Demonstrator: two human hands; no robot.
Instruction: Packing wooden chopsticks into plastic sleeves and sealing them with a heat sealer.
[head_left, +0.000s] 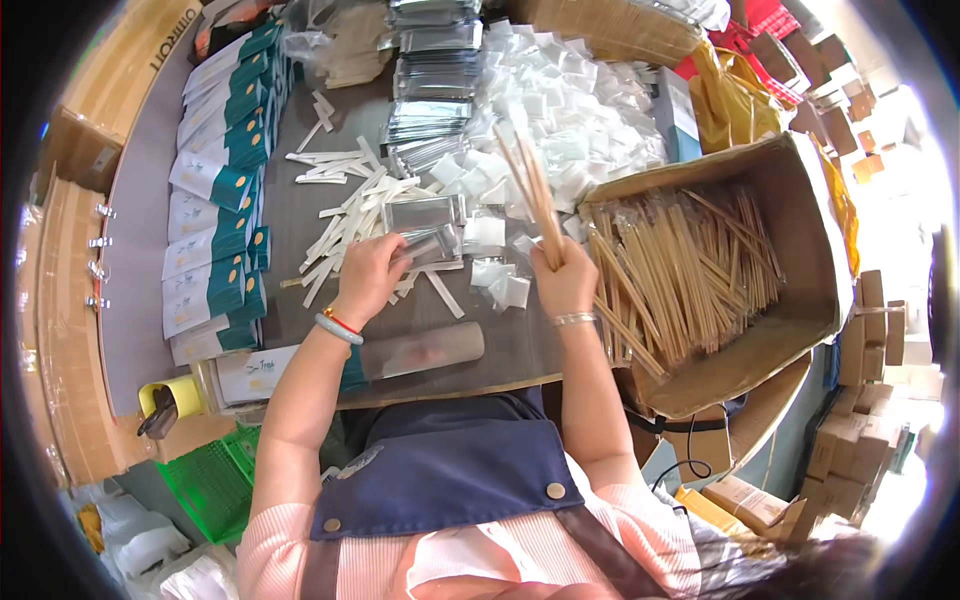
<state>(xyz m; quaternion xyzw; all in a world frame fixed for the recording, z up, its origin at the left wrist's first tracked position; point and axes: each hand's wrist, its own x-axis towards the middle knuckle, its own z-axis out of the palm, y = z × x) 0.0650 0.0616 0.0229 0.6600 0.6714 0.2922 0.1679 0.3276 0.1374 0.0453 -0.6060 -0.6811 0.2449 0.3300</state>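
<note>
My left grip (pixel 372 272) pinched a shiny packet (pixel 432 250) over the bench (pixel 515 340); my right grip (pixel 565 278) was closed around thin wooden sticks (pixel 536 195), beside a cardboard box (pixel 803 230).

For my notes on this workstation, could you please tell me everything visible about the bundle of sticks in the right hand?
The bundle of sticks looks wooden, tan, slim and straight; blur hides the exact count. The right hand grips its lower end. It slants up and slightly left, upper ends fanned apart, seen against the heap of white packets, left of the open cardboard box.
</note>
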